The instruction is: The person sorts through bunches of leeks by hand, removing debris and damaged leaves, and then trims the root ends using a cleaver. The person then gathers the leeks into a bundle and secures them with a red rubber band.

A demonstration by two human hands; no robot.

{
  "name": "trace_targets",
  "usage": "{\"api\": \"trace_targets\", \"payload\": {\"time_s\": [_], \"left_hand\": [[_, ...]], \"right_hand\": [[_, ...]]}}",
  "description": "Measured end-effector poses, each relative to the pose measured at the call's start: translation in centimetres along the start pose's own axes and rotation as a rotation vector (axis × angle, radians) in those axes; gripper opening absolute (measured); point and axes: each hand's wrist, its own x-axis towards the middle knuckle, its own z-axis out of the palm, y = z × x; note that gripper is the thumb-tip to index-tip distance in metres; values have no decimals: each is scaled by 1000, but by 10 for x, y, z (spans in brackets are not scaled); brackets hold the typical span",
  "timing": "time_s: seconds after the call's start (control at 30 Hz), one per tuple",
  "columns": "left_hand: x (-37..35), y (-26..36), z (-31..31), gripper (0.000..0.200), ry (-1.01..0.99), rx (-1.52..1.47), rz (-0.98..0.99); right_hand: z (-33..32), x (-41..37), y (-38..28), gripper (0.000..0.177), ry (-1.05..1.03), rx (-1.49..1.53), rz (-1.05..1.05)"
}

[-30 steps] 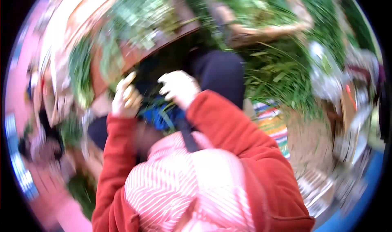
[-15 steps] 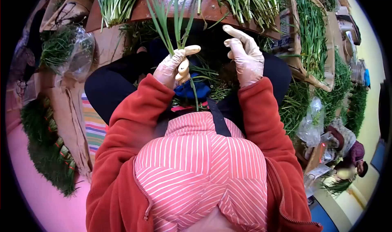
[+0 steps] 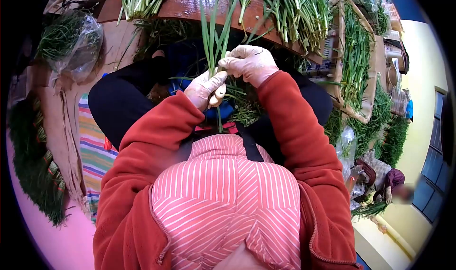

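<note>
In the head view, my left hand (image 3: 205, 88), in a pale thin glove, is closed around the lower part of a few green onions (image 3: 211, 42). Their long leaves point up and away, over the table edge, and a thin strand hangs below the fist. My right hand (image 3: 251, 63), gloved the same way, is bent into a pinch against the stalks, just above and right of the left hand. Exactly which leaf or stalk its fingertips grip is partly hidden by the fingers.
A brown table (image 3: 190, 6) carries bundles of green onions (image 3: 297, 13). Right of it stands a long crate (image 3: 338, 66) of greens. A plastic bag of greens (image 3: 71, 44) lies left. Leaf scraps (image 3: 247, 109) are below my hands. Another person (image 3: 394, 179) is at far right.
My right hand has moved left from apart, fingers extended, to a pinch at the stalks. My left hand still holds the green onions. The whole view has shifted slightly.
</note>
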Motion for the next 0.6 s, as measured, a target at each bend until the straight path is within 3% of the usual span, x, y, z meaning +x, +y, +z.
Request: {"api": "trace_targets", "payload": {"time_s": [0.07, 0.1, 0.17, 0.2, 0.23, 0.27, 0.3, 0.33, 0.4, 0.47, 0.5, 0.53, 0.6], "left_hand": [[2, 3, 1, 30, -50, -3, -4], [1, 6, 2, 35, -89, -9, 21], [0, 9, 3, 45, -141, -38, 38], [0, 8, 2, 45, -140, -38, 41], [1, 6, 0, 45, -137, -63, 44], [2, 5, -1, 45, -134, -89, 49], [3, 6, -1, 46, -153, -109, 49], [3, 5, 0, 46, -154, -108, 54], [8, 2, 3, 46, -161, -168, 28], [12, -1, 2, 45, -199, -157, 24], [12, -1, 5, 44, -163, -147, -26], [13, 0, 8, 43, -127, -135, -74], [12, -7, 7, 37, -176, -24, -71]], "right_hand": [[-7, -4, -1, 19, 223, 204, -197], [-23, -7, -5, 12, 393, 71, -254], [-78, -4, 12, 15, 793, -227, -569], [-100, -16, 12, 15, 906, -31, -421], [-125, -26, 24, 16, 910, 193, -466], [-156, -26, 43, 21, 1065, 183, -443], [-197, -29, 75, 26, 1269, -508, -511], [-202, -45, 85, 28, 1357, -1041, -369], [-183, -50, 103, 28, 1451, -1174, -192], [-113, -52, 72, 30, 1003, -475, -557], [-81, -51, 59, 32, 799, -564, -532], [-49, -54, 31, 32, 515, -192, -375], [-12, -18, 48, 31, 329, 124, -389]]}}
